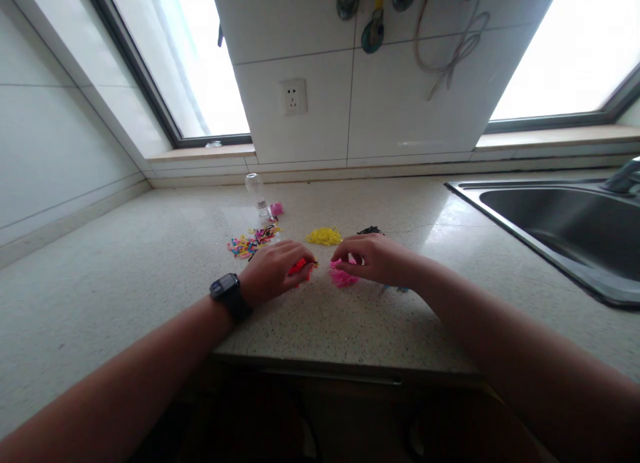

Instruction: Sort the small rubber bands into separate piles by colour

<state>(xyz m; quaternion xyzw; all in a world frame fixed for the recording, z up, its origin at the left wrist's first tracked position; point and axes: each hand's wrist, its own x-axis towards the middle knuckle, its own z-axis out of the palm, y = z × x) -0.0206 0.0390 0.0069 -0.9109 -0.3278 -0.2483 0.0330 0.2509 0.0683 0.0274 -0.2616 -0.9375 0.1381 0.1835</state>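
Both of my hands rest on a speckled countertop (150, 276) among small heaps of coloured bits. My left hand (274, 271), with a black watch on its wrist, is curled over a few red pieces (299, 266). My right hand (373, 258) is bent with its fingertips pinching at a pink pile (343, 277), which it partly covers. Just beyond the hands lie a yellow pile (324, 236) and a small black pile (370, 230). A heap of mixed colours (251, 241) lies to the far left of my left hand.
A small clear bottle (257, 192) lies near the back wall beside a pink lid or bit (277, 208). A steel sink (565, 230) is set into the counter at the right. A wall socket (293, 96) and hanging utensils sit above. The counter's front edge is close to me.
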